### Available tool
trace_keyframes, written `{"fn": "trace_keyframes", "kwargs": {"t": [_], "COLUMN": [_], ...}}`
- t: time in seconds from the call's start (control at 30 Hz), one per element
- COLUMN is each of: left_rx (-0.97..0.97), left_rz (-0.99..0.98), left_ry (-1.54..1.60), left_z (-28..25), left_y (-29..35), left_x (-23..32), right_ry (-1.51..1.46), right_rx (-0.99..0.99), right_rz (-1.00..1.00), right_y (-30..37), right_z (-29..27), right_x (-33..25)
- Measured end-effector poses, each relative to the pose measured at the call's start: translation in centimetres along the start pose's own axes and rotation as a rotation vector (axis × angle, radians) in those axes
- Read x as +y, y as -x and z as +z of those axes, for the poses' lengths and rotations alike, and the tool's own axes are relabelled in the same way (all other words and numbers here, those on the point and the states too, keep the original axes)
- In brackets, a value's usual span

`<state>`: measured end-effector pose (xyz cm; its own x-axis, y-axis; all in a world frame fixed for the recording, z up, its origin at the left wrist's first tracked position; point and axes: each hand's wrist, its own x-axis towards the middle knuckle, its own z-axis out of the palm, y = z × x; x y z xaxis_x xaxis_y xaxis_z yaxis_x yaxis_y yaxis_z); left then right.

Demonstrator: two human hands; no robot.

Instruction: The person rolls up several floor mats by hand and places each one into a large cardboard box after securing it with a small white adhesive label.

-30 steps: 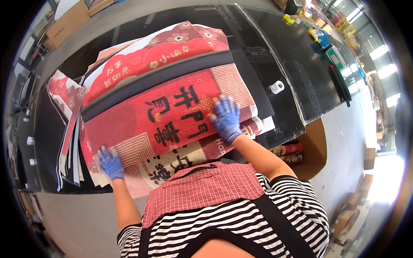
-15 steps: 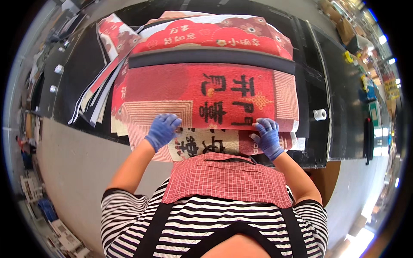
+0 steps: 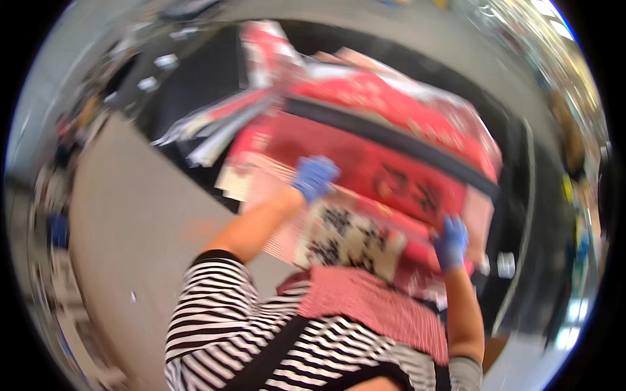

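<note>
A red mat (image 3: 352, 146) with black lettering lies on a pile before me. Its dark grey underside (image 3: 391, 140) shows as a long strip along the far side, where it is folded or rolled. My left hand (image 3: 315, 177), in a blue glove, is closed on the mat's near edge. Farther right, my gloved right hand (image 3: 450, 242) grips the same edge, its fingers curled and blurred by motion. That edge is lifted and drawn back, baring a cream mat (image 3: 352, 238) with black lettering underneath, close to my apron (image 3: 365, 296).
More red patterned mats (image 3: 385, 91) are heaped beyond the strip. Several mat ends (image 3: 222, 124) fan out at the left over the black table (image 3: 202, 78). A white roll (image 3: 506, 265) stands on the table to the right. Small white objects (image 3: 166, 61) lie far left.
Both hands have pulled the near edge of the red mat up and away from me, uncovering more of the cream mat. My view has turned, so the pile appears tilted and farther right.
</note>
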<state>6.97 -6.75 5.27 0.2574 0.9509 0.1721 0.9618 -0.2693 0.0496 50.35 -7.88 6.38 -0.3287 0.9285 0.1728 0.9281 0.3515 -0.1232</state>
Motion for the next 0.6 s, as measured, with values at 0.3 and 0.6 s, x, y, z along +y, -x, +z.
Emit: {"fn": "trace_keyframes", "kwargs": {"t": [0.3,0.6], "left_rx": [-0.248,-0.138], "left_rz": [0.088,0.189], "left_ry": [0.017,0.211], "left_z": [0.6,2.6], "left_y": [6.6,-0.1], "left_x": [0.6,-3.9], "right_ry": [0.067,-0.212], "right_rx": [0.201,-0.046], "right_rz": [-0.158,-0.205], "right_y": [6.2,-0.3], "right_z": [3.0,2.9], "right_x": [-0.4,5.2]}}
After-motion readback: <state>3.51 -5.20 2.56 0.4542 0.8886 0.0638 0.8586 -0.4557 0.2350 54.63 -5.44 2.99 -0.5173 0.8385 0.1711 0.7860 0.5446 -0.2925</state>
